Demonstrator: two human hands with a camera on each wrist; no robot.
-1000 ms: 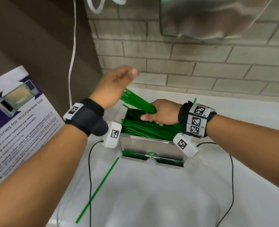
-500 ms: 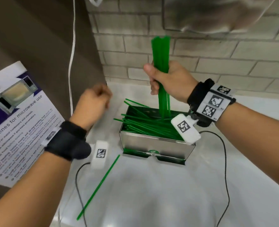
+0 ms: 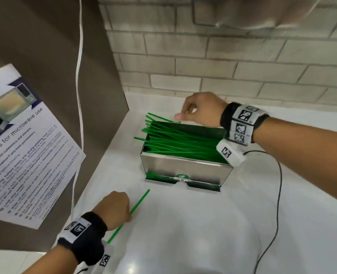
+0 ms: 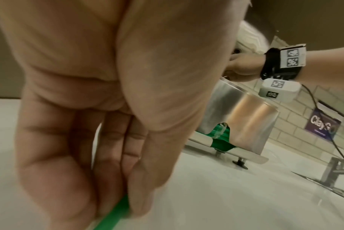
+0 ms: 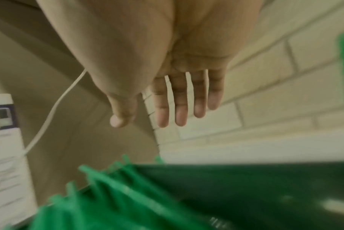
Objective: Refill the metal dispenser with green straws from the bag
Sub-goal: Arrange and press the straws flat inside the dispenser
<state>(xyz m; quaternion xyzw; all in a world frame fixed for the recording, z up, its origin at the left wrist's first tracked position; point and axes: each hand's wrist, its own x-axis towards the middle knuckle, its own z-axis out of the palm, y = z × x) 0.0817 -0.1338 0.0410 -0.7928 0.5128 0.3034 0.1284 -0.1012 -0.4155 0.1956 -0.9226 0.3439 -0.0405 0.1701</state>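
Observation:
The metal dispenser [image 3: 185,169] stands on the white counter, packed with green straws [image 3: 179,141] whose ends jut past its left rim. My right hand [image 3: 183,113] hovers over the dispenser's back edge; in the right wrist view its fingers [image 5: 180,112] are straight and hold nothing, with the straws [image 5: 108,194] below. A single loose straw [image 3: 139,202] lies on the counter in front of the dispenser. My left hand [image 3: 128,213] pinches this straw [image 4: 112,214] between thumb and fingers [image 4: 139,194].
A brown panel on the left carries a microwave-use poster [image 3: 21,151] and a hanging white cable [image 3: 80,95]. A brick wall [image 3: 223,62] runs behind the counter. A black cable [image 3: 278,204] trails over the counter to the right of the dispenser.
My right hand let go of the upright straw bundle, which now lies in the dispenser, and dropped to its back edge. My left hand came down to the counter and pinched the loose straw.

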